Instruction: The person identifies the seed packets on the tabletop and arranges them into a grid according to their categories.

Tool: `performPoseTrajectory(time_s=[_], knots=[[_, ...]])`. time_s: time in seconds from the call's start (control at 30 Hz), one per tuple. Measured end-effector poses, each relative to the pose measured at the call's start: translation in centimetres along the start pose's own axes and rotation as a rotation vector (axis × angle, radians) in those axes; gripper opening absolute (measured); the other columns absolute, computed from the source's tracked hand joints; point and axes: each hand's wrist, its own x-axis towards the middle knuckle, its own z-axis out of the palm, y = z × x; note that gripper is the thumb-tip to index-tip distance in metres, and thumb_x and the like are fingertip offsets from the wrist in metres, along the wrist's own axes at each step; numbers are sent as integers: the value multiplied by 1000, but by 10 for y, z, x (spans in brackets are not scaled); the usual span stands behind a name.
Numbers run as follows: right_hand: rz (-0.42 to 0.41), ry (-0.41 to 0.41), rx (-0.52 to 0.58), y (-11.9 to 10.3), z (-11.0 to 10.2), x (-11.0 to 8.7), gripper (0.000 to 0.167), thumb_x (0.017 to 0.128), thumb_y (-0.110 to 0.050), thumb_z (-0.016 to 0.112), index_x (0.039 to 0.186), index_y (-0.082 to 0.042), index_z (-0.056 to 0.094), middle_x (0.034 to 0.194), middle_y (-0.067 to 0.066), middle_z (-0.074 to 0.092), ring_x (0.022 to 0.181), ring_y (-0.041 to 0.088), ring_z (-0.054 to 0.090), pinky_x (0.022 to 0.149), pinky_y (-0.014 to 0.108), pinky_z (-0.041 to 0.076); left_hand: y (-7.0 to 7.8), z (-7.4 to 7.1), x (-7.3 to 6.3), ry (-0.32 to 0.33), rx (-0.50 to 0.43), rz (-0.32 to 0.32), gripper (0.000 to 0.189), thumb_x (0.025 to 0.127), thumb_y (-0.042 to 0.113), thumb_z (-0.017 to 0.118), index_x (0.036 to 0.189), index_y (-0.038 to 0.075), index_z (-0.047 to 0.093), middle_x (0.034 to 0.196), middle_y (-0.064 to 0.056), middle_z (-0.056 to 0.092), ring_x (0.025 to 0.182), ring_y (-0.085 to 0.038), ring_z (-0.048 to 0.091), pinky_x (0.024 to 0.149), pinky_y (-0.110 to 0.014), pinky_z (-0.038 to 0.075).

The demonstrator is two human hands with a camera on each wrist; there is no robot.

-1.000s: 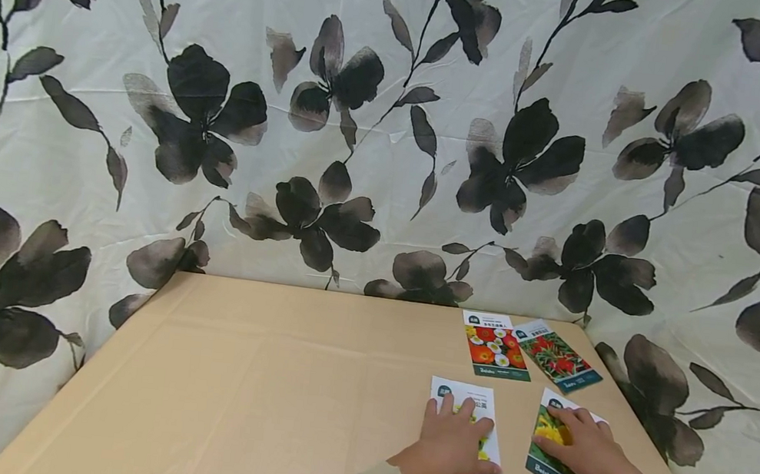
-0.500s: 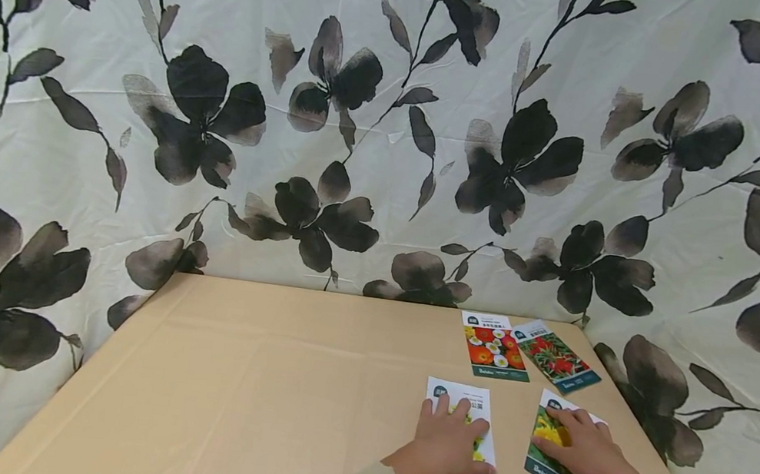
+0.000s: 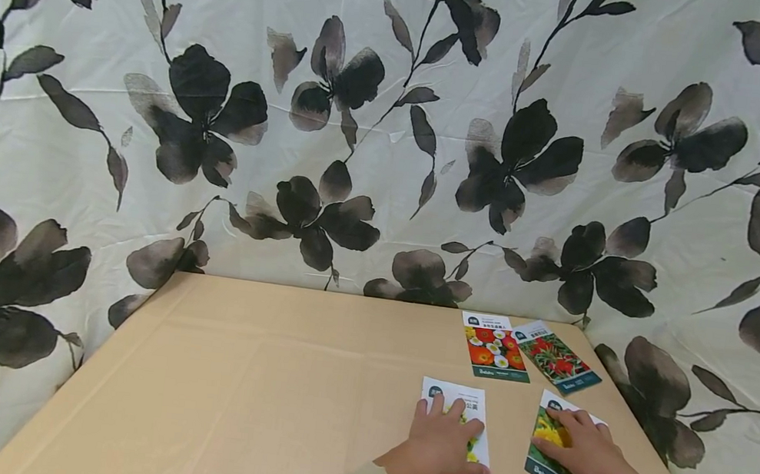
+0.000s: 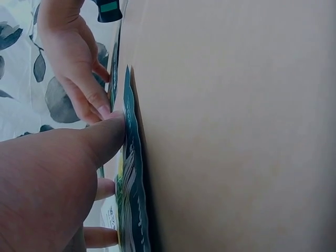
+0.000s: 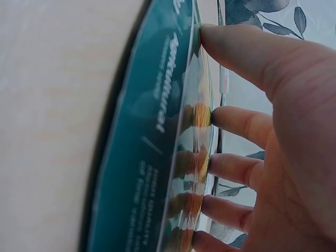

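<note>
Toward the tabletop's (image 3: 231, 391) left edge the left hand (image 3: 438, 442) is sliding, the right hand (image 3: 583, 448) resting near the right edge; straight-fingered, they are pressing a white packet (image 3: 481, 452) and a green packet (image 3: 550, 473) respectively; two red packets (image 3: 496, 350) are lying beyond.

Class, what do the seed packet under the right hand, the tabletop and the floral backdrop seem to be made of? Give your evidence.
Seed packet under the right hand: glossy, probably plastic film or coated paper; its surface mirrors the fingers.
Tabletop: smooth, tan, low sheen; possibly laminate or a covering sheet, as faint lines cross it.
Backdrop: fairly matte, probably thin printed fabric; it shows creases.
</note>
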Motion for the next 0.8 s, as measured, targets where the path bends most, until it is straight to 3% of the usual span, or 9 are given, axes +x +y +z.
performPoseTrajectory(time_s=[0.8], knots=[[-8,8,7,1,1,1,95,83,-72,67,145,-1,51,136,38,43,112,57,42,88,71,47,-16,4,-6,11,-20,25,66,78,81,63,139,58,50,153,12,44,142,-29,38,117,-57,32]])
